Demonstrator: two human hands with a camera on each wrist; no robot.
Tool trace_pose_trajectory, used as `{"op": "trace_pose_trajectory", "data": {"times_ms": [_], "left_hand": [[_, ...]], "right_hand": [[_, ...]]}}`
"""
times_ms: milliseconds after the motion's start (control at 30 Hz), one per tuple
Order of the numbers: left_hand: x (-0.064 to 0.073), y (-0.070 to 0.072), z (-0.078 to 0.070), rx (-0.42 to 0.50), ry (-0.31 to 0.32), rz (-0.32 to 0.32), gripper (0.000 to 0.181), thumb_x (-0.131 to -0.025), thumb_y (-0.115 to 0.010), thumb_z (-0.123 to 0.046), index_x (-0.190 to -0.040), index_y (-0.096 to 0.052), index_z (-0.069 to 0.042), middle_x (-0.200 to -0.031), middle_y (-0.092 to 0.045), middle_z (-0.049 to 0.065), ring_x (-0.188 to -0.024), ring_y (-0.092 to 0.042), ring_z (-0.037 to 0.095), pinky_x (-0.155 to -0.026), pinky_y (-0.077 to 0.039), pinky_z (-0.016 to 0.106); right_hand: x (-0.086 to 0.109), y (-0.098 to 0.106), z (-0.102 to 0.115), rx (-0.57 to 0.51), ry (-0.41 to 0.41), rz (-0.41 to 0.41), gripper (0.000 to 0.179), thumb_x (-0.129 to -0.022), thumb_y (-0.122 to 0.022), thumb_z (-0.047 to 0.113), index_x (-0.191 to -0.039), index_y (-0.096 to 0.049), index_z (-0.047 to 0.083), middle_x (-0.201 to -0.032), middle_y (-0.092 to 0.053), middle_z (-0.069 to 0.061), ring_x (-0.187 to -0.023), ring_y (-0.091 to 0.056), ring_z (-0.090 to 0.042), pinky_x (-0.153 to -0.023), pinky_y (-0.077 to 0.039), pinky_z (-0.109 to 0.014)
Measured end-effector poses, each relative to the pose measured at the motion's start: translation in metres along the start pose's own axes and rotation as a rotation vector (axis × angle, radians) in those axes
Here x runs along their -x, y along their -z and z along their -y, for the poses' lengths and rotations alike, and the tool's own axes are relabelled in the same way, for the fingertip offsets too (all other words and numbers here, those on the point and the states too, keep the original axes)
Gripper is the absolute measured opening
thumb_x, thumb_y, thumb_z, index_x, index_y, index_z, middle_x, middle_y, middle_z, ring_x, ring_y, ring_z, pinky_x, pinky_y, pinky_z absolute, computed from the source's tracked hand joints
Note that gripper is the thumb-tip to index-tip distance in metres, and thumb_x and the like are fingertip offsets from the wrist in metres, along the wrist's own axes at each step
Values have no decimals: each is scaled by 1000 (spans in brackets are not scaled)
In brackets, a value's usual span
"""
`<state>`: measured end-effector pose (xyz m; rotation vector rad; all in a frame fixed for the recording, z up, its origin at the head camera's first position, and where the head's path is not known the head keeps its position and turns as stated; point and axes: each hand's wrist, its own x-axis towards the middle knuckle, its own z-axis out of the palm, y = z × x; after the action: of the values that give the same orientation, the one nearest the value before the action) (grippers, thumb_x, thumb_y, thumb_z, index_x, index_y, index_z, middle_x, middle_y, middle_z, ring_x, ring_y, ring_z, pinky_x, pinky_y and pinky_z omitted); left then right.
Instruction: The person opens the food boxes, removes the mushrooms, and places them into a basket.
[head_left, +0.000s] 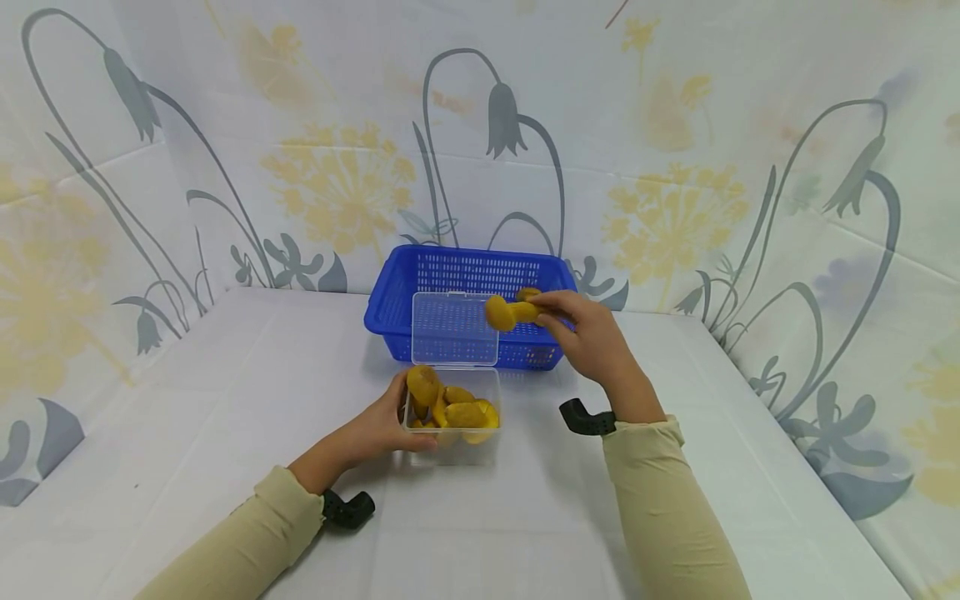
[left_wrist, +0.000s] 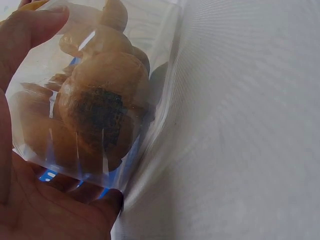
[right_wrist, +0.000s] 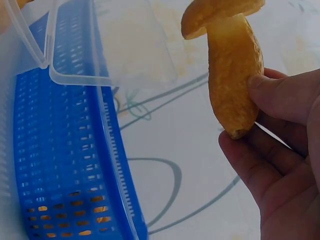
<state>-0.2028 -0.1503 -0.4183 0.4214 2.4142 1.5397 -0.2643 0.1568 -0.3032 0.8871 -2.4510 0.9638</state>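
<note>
My right hand (head_left: 588, 340) pinches a yellow-brown mushroom (head_left: 501, 313) by its stem, over the front of a blue basket (head_left: 390, 312). In the right wrist view the mushroom (right_wrist: 232, 75) points cap up, with the thumb on one side of the stem and fingertips near its base. A clear plastic box (head_left: 491, 392) stands on the table with its hinged lid (head_left: 450, 329) raised toward the basket. Several mushrooms (head_left: 465, 412) fill it, one cap rising above the left rim. Gripping the box's left side is my left hand (head_left: 382, 421), thumb along the front wall.
Inside the blue basket another mushroom (head_left: 528, 294) shows at the right, and more yellow-brown shows through its perforated wall. A white cloth covers the table (head_left: 225, 400), and a flower-printed curtain (head_left: 637, 125) hangs behind it. Black wrist mounts (head_left: 348, 510) extend from both wrists.
</note>
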Motion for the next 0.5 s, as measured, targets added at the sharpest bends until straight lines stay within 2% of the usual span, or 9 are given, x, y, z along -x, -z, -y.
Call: {"op": "trace_pose_trajectory", "data": {"times_ms": [300,500], "left_hand": [[0,0,-1,-6,-11,-3,115,-71,-85,-36,-152,-7,-16,-160,-15,16,-148,-16,39,-115,-26,59],[0,0,0,-9,-8,-5,114,-71,-85,-36,-152,-8,-17,-160,-17,16,-147,-18,38,-114,-28,58]], "right_hand": [[0,-1,-10,6,-18,-48,25,-97,-59,14,-119,-65,5,-116,-67,-13,-104,-66,-28,-90,-56,-42],[0,-2,-13,-2,-71,-52,26,-97,-58,15,-121,-63,6,-117,-67,-13,-104,-66,-27,-91,-55,-41]]}}
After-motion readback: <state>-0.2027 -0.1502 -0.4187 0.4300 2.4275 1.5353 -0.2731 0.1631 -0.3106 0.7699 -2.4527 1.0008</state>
